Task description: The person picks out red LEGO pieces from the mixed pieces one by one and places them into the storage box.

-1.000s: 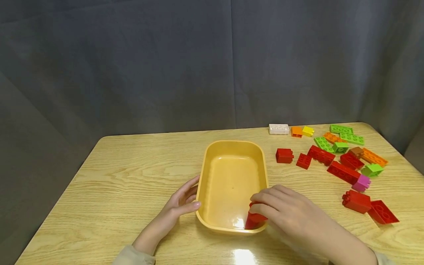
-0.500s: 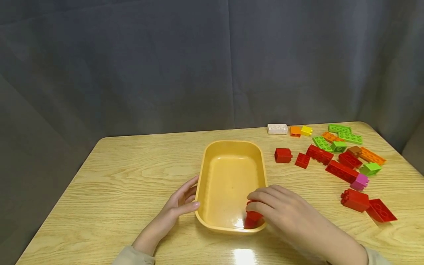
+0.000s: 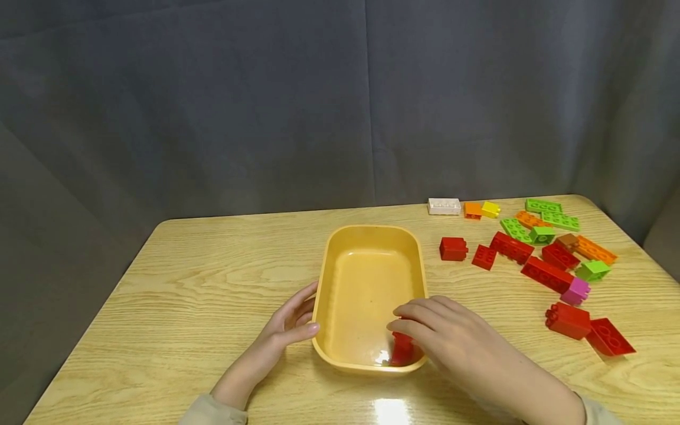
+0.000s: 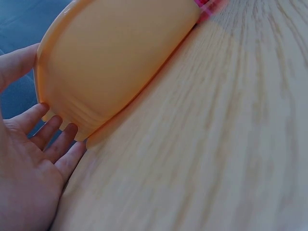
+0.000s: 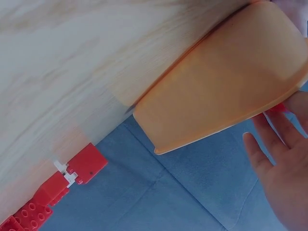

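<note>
**Position of red brick (image 3: pixel 402 342) inside yellow tray (image 3: pixel 366 289)**

At far left: left edge of tabletop (image 3: pixel 202 277), slanting outward toward the near side. Wide span of wood grain between that edge and left hand (image 3: pixel 275 337). Left hand: spread, thumb tip at the rim, fingertips against the outer left wall of yellow tray.

At centre: yellow tray, open side up, long axis near to far. Far wall apart from the far edge of tabletop, with dark curtain (image 3: pixel 212 106) beyond.

In the near right corner of yellow tray: red brick, close to the near and right walls. Stud direction and long axis: cannot tell, owing to cover by the fingers. Wide span inside, from fingertips to the left and far walls.

Right hand (image 3: pixel 459 336): reaching over the right wall, fingers bent and pinching red brick; thumb hidden in the head view.

Right of yellow tray: narrower span, then white brick (image 3: pixel 444 206) by the far edge, long axis left to right, and small red brick (image 3: pixel 453 248), studs to the right. Farther right: magenta brick (image 3: pixel 575 291) and studded red brick (image 3: pixel 568 320), studs toward yellow tray. Just beside, hollow red brick (image 3: pixel 610 337), underside showing.
</note>
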A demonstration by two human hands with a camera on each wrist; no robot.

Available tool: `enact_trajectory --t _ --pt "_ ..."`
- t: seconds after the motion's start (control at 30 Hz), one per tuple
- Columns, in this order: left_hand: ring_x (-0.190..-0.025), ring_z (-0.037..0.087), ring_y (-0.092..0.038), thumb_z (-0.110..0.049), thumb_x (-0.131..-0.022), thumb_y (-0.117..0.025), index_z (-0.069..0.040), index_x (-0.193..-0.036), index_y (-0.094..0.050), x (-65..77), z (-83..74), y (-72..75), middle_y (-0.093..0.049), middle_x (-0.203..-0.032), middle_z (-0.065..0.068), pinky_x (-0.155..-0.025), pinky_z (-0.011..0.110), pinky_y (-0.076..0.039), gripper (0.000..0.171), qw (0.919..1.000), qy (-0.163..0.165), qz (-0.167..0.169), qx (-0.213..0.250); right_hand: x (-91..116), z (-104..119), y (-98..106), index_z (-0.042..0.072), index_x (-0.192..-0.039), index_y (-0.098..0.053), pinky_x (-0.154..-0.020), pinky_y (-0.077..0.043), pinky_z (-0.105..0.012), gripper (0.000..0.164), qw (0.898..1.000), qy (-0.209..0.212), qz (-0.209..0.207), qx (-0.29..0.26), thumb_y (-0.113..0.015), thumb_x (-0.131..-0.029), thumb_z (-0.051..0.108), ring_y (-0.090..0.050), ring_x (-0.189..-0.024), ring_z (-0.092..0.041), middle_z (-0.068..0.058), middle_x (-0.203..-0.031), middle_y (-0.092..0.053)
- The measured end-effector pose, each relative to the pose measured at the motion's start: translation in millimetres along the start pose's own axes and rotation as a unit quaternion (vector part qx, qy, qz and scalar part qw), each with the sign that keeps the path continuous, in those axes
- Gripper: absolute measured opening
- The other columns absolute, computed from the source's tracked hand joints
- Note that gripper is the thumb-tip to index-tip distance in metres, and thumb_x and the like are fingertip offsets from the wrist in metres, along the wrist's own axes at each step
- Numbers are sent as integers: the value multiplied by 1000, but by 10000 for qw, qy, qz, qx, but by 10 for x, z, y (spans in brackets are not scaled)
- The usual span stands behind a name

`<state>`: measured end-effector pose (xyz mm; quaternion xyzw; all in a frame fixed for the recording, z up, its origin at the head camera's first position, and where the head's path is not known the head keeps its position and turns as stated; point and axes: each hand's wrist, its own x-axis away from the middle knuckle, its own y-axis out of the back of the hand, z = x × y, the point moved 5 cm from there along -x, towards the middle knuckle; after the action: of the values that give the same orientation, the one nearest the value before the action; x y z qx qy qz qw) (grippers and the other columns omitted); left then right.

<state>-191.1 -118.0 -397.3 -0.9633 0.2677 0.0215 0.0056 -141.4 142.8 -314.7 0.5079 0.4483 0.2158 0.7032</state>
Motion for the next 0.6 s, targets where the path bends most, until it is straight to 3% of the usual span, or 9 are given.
enact_trajectory --t 0.13,0.4,0.6 --pt "-142 37 -30 -15 -96 -56 -9 -158 -19 0 -4 3 -28 -157 20 -112 60 -24 73 10000 20 -15 -13 0 -2 -15 22 -130 -60 -101 -45 -42 61 9996 -181 198 -58 -69 -78 -9 -53 -119 -12 10 -131 -57" --pt "-142 36 -32 -14 -95 -58 -10 -158 -21 -2 -3 0 -30 -157 20 -111 50 -28 74 9999 73 -123 17 -12 10 -45 21 -124 -62 -100 -46 -40 57 9996 -174 236 62 -71 -77 -9 -55 -117 -13 7 -128 -59" --pt "-143 37 -30 -15 -96 -57 -10 -158 -20 2 -5 -3 -28 -158 20 -112 57 -25 73 9999 63 -89 -17 -5 9 -58 20 -123 -63 -100 -46 -39 55 9992 -218 297 164 -72 -77 -9 -55 -117 -13 6 -127 -60"
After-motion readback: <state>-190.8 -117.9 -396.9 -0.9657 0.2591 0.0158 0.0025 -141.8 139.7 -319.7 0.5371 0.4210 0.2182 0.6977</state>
